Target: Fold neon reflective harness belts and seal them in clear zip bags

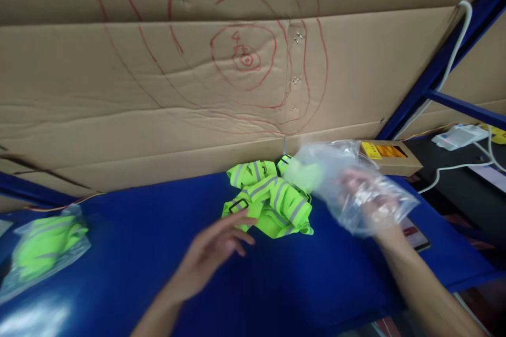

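Left grip (211, 253): empty, green straps (292, 205) just ahead | right grip (367, 192): holding clear bag (334, 184) | advisable: keep it off black buckle (233, 208)

Two hands here, one left hand (211, 253) and one right hand (371, 197), the right one gripping one clear bag (336, 184). Just left of the grip there's one hi-vis heap (276, 202), can't tell how many pieces are tangled up in it. Way further left, one packed bag (47, 245), so two bags total. Near the grip's right, one phone (417, 234). Behind the grip, one box (401, 165). Below it, one table (146, 231).
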The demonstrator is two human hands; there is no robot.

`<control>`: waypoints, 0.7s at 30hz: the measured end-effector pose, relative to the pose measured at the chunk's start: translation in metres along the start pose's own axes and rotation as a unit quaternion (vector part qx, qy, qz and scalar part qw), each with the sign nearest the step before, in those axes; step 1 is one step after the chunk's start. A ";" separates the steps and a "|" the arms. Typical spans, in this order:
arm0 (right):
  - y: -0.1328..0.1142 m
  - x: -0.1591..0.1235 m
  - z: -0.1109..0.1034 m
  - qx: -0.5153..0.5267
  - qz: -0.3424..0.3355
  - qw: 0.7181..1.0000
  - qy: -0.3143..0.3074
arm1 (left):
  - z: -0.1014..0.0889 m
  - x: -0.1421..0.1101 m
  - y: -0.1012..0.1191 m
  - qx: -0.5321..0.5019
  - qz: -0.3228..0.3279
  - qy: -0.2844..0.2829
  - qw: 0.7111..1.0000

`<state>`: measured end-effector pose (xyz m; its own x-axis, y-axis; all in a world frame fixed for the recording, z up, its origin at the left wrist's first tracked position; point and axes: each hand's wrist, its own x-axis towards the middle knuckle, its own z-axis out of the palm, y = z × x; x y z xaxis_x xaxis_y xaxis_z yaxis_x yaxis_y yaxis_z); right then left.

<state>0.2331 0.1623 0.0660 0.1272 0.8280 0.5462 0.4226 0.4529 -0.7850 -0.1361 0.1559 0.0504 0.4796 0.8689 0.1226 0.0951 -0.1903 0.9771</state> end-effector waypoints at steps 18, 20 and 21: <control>0.124 -0.003 -0.024 -0.518 -0.024 0.799 -0.305 | -0.166 -0.067 -0.037 0.414 -0.369 0.548 0.626; 0.133 0.002 -0.034 -0.494 -0.034 0.814 -0.302 | -0.170 -0.063 -0.050 0.424 -0.386 0.562 0.596; 0.135 0.005 -0.039 -0.479 -0.036 0.828 -0.289 | -0.173 -0.063 -0.055 0.428 -0.390 0.568 0.585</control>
<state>0.3255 0.2151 -0.0263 -0.2628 0.9557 0.1325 0.9636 0.2670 -0.0143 -0.3221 0.1910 0.0188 -0.8435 0.4950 0.2084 0.5338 0.7299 0.4269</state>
